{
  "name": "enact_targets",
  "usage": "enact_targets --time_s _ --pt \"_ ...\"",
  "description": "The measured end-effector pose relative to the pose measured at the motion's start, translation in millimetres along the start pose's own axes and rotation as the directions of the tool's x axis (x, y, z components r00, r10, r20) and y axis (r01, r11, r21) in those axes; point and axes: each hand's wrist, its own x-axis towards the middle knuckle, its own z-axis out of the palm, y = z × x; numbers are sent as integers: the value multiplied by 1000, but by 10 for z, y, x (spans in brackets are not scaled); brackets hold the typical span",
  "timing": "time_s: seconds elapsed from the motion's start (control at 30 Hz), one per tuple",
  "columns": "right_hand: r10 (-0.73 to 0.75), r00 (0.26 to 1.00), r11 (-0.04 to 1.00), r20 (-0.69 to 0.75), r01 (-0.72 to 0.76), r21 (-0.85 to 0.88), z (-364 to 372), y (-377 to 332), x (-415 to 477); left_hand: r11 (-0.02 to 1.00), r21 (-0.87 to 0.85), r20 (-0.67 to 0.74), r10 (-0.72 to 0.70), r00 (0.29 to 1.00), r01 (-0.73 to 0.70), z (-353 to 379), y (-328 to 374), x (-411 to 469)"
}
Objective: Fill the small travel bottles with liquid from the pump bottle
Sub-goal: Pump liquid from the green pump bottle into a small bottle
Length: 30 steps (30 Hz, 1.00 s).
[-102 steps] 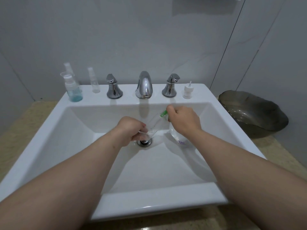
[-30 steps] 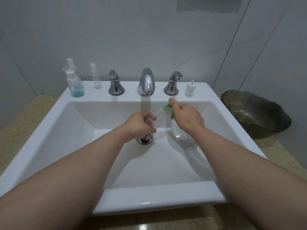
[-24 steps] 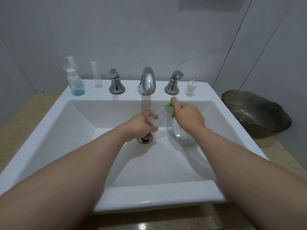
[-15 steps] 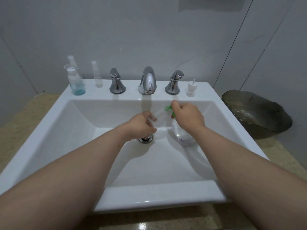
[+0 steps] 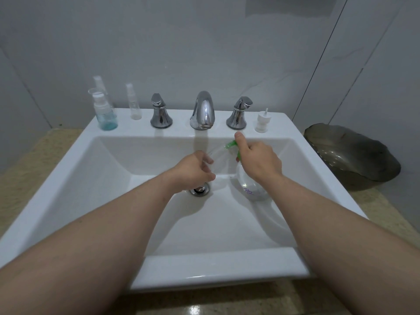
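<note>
Two hands meet over the sink (image 5: 204,267). The left hand (image 5: 195,171) curls round a clear travel bottle (image 5: 218,153), which slants up towards the green nozzle (image 5: 229,145). The right hand (image 5: 259,160) grasps the pump bottle (image 5: 250,187) at its neck, forefinger on the pump head. That bottle stands in the basin just right of the drain (image 5: 200,190). On the back ledge, a blue-liquid bottle (image 5: 104,112) and a slim bottle (image 5: 134,103) stand left of the tap (image 5: 203,111), a white cap (image 5: 262,121) right. A dark bowl (image 5: 354,155) sits beside the sink.

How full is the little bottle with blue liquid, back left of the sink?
Mostly empty: blue liquid fills only the bottom of the bottle; above that it is clear.
</note>
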Motion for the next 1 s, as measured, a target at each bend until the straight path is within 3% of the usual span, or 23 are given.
enact_targets --time_s 0.57,1.0 --pt "-35 999 999 7 35 42 -32 -6 -3 998 66 -2 2 1000 -2 -12 -17 13" --pt "13 1000 999 -7 -14 -35 11 3 7 999 39 -13 2 1000 -1 -3 -13 16"
